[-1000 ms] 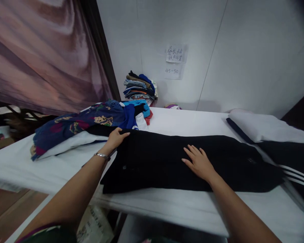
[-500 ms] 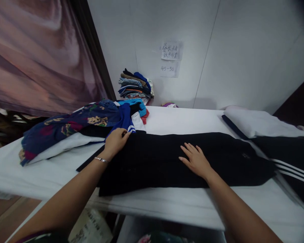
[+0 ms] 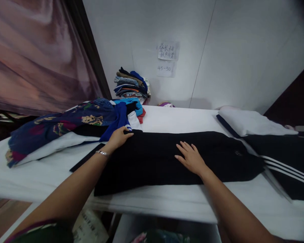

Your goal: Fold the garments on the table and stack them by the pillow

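Observation:
A long black garment (image 3: 152, 158) lies flat across the white table, with a small pale mark near its right end. My left hand (image 3: 118, 139), with a silver bracelet at the wrist, is at the garment's upper left edge, its fingers and thumb drawn together on the cloth. My right hand (image 3: 191, 158) rests palm down on the middle of the garment, fingers stretched out. Just beyond my left hand lies a blue garment (image 3: 119, 118) with white stripes, in a loose heap with a patterned navy garment (image 3: 60, 125).
A stack of folded clothes (image 3: 131, 84) stands by the wall. To the right are a white folded item (image 3: 253, 123) and black clothing with white stripes (image 3: 288, 152). Handwritten paper signs (image 3: 168, 50) hang on the wall. A pinkish curtain (image 3: 35, 50) hangs at left.
The view has shifted slightly, so most things sit a little further left. My left hand's thumb now reaches out along the garment's edge; my right hand stays flat on the cloth.

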Demonstrator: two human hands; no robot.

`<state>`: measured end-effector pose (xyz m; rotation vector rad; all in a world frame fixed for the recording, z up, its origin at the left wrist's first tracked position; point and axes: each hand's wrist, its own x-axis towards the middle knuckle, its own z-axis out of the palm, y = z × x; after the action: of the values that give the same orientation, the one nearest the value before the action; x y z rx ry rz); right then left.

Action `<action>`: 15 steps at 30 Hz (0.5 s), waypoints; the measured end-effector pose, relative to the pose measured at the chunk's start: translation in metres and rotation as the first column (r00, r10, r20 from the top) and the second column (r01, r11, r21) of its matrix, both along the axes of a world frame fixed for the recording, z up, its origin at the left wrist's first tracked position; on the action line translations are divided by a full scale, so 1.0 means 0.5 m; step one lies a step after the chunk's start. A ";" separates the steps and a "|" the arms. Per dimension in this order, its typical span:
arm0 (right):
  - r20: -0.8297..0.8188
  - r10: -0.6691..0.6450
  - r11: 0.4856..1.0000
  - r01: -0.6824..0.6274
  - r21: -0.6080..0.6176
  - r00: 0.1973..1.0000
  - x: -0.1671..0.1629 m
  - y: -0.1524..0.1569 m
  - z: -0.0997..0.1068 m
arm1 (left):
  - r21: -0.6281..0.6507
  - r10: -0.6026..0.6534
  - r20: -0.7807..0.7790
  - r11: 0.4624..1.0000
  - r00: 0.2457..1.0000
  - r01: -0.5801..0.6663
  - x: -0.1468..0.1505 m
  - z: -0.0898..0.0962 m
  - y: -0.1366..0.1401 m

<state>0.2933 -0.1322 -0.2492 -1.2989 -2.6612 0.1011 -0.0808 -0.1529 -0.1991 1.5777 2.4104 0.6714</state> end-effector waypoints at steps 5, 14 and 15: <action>0.007 0.001 1.000 -0.001 -0.020 1.000 -0.001 -0.003 0.005 | -0.094 -0.026 -0.102 0.995 0.994 0.017 0.013 -0.047 0.017; -0.018 -0.006 1.000 0.006 -0.029 1.000 -0.006 -0.006 0.013 | 0.019 -0.180 -0.313 0.981 0.933 0.195 0.070 0.039 -0.019; -0.023 -0.008 0.999 0.007 -0.032 1.000 -0.006 -0.007 0.014 | 0.032 -0.262 -0.334 0.957 0.905 0.289 0.091 0.031 -0.025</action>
<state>0.2901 -0.1356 -0.2421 -1.3089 -2.6463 0.1572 -0.0355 -0.1655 -0.1839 2.1644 2.3204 0.4890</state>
